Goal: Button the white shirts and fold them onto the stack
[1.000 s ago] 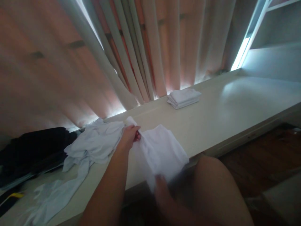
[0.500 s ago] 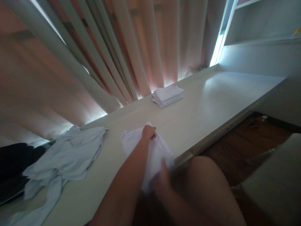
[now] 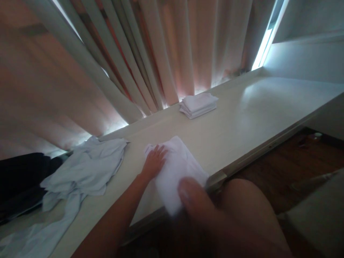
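While the left hand (image 3: pixel 155 162) lay flat with its fingers spread on the white folded cloth (image 3: pixel 176 171), pressing it against the pale cream wooden ledge (image 3: pixel 242 118), the right hand (image 3: pixel 197 199) sat at the cloth's near end, close to the camera and blurred. Its fingers appeared to rest on or pinch the cloth's near edge, but whether they were closed on it could not be told. The cloth lay at the front edge of the ledge, its near end hanging slightly over the rim. To the left of it, just apart, a crumpled pale blue garment (image 3: pixel 86 172) sprawled across the ledge, one long strip trailing toward the lower left corner. Beyond that sat a heap of dark black fabric (image 3: pixel 21 182). Farther back, against the pleated pinkish-beige curtain (image 3: pixel 150 57), a small neat stack of folded white cloths (image 3: pixel 199 105) rested well apart from the hands. A bare knee (image 3: pixel 249 211) showed below the ledge.
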`<state>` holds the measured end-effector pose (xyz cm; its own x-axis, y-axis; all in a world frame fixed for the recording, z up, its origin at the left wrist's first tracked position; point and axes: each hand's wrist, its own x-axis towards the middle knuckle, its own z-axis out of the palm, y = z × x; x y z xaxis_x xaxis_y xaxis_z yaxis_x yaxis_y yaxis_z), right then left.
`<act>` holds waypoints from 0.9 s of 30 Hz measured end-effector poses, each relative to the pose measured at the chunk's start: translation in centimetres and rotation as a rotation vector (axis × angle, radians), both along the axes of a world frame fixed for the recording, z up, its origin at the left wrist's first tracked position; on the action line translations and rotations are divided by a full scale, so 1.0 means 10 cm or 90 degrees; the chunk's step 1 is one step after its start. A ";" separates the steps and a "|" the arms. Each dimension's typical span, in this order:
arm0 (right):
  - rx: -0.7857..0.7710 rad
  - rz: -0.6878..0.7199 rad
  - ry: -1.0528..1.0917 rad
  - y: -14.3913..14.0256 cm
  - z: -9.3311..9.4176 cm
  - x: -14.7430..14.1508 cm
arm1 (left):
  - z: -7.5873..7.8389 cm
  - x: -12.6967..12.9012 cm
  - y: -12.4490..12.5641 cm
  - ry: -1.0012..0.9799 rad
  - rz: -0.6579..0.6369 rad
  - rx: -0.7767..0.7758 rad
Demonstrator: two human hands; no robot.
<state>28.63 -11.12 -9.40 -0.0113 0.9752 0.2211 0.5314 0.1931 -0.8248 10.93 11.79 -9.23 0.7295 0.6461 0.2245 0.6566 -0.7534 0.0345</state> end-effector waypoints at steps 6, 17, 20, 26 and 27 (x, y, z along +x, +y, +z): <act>-0.023 -0.039 -0.432 0.72 -0.22 0.36 | -0.30 0.01 0.33 0.110 0.023 -0.039; -0.117 0.006 -0.458 0.69 -0.36 0.34 | -0.49 -0.10 0.42 0.095 -0.012 -0.062; -0.031 0.082 -0.434 0.90 -0.17 0.55 | -0.34 -0.11 0.16 0.072 -0.009 -0.032; 0.085 0.340 -0.420 1.50 -0.17 0.93 | -0.38 -0.21 -0.80 0.105 -0.092 -0.120; 0.079 0.364 -0.421 1.57 -0.23 0.96 | -0.44 -0.25 -0.89 0.113 -0.099 -0.142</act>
